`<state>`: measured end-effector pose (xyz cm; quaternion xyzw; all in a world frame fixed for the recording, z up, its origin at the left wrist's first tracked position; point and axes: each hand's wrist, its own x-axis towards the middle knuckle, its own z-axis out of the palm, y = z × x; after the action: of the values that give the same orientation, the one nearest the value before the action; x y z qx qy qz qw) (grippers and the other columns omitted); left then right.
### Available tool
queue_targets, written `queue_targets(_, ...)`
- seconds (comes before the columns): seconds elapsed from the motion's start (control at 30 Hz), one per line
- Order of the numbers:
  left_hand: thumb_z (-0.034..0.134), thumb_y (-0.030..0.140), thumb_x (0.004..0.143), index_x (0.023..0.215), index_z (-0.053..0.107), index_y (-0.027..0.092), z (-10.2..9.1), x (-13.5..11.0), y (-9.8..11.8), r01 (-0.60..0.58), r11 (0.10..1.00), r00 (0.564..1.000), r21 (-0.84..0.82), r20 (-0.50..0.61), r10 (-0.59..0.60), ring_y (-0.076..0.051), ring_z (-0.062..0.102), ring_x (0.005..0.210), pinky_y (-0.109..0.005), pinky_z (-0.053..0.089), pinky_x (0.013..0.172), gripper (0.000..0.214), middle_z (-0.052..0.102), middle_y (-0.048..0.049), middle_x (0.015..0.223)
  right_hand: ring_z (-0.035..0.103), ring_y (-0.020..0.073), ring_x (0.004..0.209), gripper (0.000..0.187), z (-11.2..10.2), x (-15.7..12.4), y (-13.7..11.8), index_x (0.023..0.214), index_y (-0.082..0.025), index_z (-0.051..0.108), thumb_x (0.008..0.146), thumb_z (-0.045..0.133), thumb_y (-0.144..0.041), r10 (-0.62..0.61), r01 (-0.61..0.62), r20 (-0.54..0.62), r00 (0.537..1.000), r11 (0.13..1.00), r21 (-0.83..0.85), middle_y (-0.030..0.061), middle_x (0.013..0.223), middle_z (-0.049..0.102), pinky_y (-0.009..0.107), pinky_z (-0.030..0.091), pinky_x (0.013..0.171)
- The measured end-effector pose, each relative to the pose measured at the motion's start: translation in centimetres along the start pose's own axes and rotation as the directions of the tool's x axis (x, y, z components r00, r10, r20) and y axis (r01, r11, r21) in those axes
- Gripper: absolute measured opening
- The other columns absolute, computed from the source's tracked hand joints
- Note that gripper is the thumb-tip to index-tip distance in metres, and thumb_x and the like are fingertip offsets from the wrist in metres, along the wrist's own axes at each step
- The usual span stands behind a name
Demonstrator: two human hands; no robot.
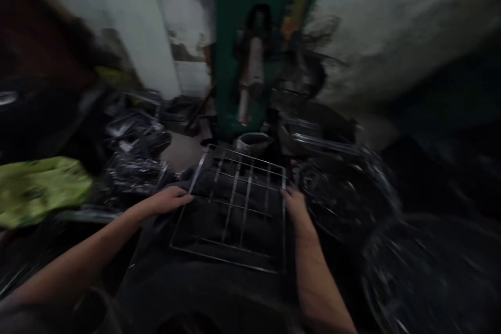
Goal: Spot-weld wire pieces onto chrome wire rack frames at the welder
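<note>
While two hands hold its sides, a wire rack (230, 204) is over dark cloth

Closest to us is the dark cloth (168, 276), spread over the person's lap. The wire rack is right above it, and I cannot tell if the two touch. The left hand (174, 199) grips the rack's left side, with the thumb on the bar. The right hand (294, 202) grips the right side, but most of its fingers are hard to see. Low on the right is a big, round, shiny thing (434, 271). A yellow-green bag (43, 188) lies off to the left, near a heap of shiny dark plastic (136, 167). Past the rack is a small pale tub (252, 141). Farther back stands a green board (227, 62), beside a stained, pale wall (371, 36).
</note>
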<state>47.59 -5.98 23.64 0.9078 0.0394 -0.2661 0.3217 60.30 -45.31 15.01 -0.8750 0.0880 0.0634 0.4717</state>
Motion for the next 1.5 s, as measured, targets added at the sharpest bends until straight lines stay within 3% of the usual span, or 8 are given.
queue_targets(0.1, 0.047, 0.069, 0.071, 0.085, 0.07, 0.016, -1.5, 0.7, -0.3, 0.103, 0.994, 0.992, 0.034, -0.074, -0.101, -0.025, 0.064, 0.086, -0.027, 0.048, 0.078, 0.06, 0.071, -0.0057, 0.087, 0.06, 0.0219, 0.076, 0.022, 0.3, -0.1, 0.4, 0.065, -0.02, 0.064, 0.067, 0.054, -0.04, -0.042, 0.044, -0.033, 0.999, 0.995, 0.09, 0.003, 0.069, 0.065, 0.036, 0.048, 0.081)
queue_targets(0.17, 0.05, 0.067, 0.068, 0.099, 0.067, 0.015, -2.7, 2.4, 0.0, 0.139, 0.99, 0.946, 0.023, -0.298, -0.126, -0.028, 0.062, 0.096, -0.032, 0.048, 0.087, 0.063, 0.071, -0.0074, 0.098, 0.061, 0.0213, 0.08, 0.022, 0.2, -0.3, 0.8, 0.064, -0.02, 0.064, 0.071, 0.054, -0.038, -0.089, 0.099, -0.075, 0.993, 0.986, 0.137, 0.0031, 0.072, 0.066, 0.034, 0.047, 0.084)
queue_targets(0.3, 0.055, 0.06, 0.072, 0.116, 0.059, 0.012, -2.7, 5.9, 2.1, -0.029, 0.978, 0.909, -0.208, -0.412, -0.061, -0.027, 0.056, 0.111, -0.036, 0.043, 0.098, 0.065, 0.065, -0.0092, 0.116, 0.059, 0.0217, 0.103, 0.027, -0.9, -2.1, 0.2, 0.079, -0.019, 0.069, 0.079, 0.05, -0.039, -0.18, 0.208, -0.143, 0.973, 0.954, 0.217, 0.0056, 0.102, 0.069, 0.034, 0.041, 0.096)
queue_targets(0.5, 0.066, 0.037, 0.079, 0.107, 0.063, 0.017, 0.1, 5.8, 7.0, -0.308, 0.522, 0.908, -0.795, -0.41, -0.089, -0.023, 0.062, 0.103, -0.032, 0.052, 0.087, 0.035, 0.071, -0.0047, 0.102, 0.062, 0.0207, 0.095, 0.041, -4.1, -5.2, -0.5, 0.104, -0.016, 0.069, 0.085, 0.051, -0.047, -0.249, 0.273, -0.114, 0.962, 0.913, 0.303, 0.0066, 0.1, 0.069, 0.033, 0.047, 0.087)
queue_targets(0.67, 0.034, 0.029, 0.097, 0.134, 0.047, 0.029, 0.2, 3.9, 8.0, -0.03, 0.311, 0.989, -0.95, -0.075, -0.131, -0.025, 0.07, 0.087, -0.044, 0.057, 0.074, 0.039, 0.071, -0.006, 0.084, 0.062, 0.0193, 0.097, 0.042, -8.1, -2.9, 4.5, 0.122, -0.016, 0.06, 0.091, 0.044, -0.038, 0.133, -0.159, -0.178, 0.975, 0.977, -0.14, 0.0075, 0.107, 0.067, 0.03, 0.047, 0.087)
queue_targets(0.87, 0.042, 0.031, 0.094, 0.133, 0.047, 0.026, 1.2, 4.9, 4.2, -0.054, 0.26, 0.992, -0.964, -0.083, -0.1, -0.029, 0.07, 0.082, -0.045, 0.058, 0.064, 0.039, 0.07, -0.0093, 0.101, 0.06, 0.0343, 0.103, 0.039, -10.2, 3.0, 10.4, 0.114, 0.007, 0.059, 0.083, 0.044, -0.01, 0.374, -0.482, -0.331, 0.867, 0.796, -0.365, 0.0315, 0.107, 0.06, 0.041, 0.045, 0.088)
queue_targets(1.3, 0.064, 0.035, 0.082, 0.13, 0.042, 0.022, 1.6, 5.8, 2.9, -0.075, 0.204, 0.996, -0.976, -0.085, -0.041, -0.033, 0.07, 0.081, -0.05, 0.057, 0.064, 0.055, 0.067, -0.015, 0.11, 0.065, 0.0221, 0.091, 0.022, -10.6, 8.0, 13.4, 0.098, -0.005, 0.066, 0.083, 0.058, -0.019, 0.458, -0.536, -0.293, 0.84, 0.609, -0.585, 0.0165, 0.097, 0.067, 0.034, 0.051, 0.079)
queue_targets(1.5, 0.062, 0.034, 0.083, 0.125, 0.046, 0.021, 1.5, 5.8, 3.2, -0.064, 0.184, 0.994, -0.981, -0.08, -0.077, -0.032, 0.071, 0.081, -0.051, 0.057, 0.064, 0.046, 0.067, -0.0135, 0.108, 0.066, 0.0243, 0.09, 0.036, -10.4, 9.7, 12.6, 0.109, -0.003, 0.063, 0.089, 0.049, -0.03, 0.416, -0.582, -0.407, 0.813, 0.61, -0.538, 0.0212, 0.098, 0.066, 0.032, 0.051, 0.074)
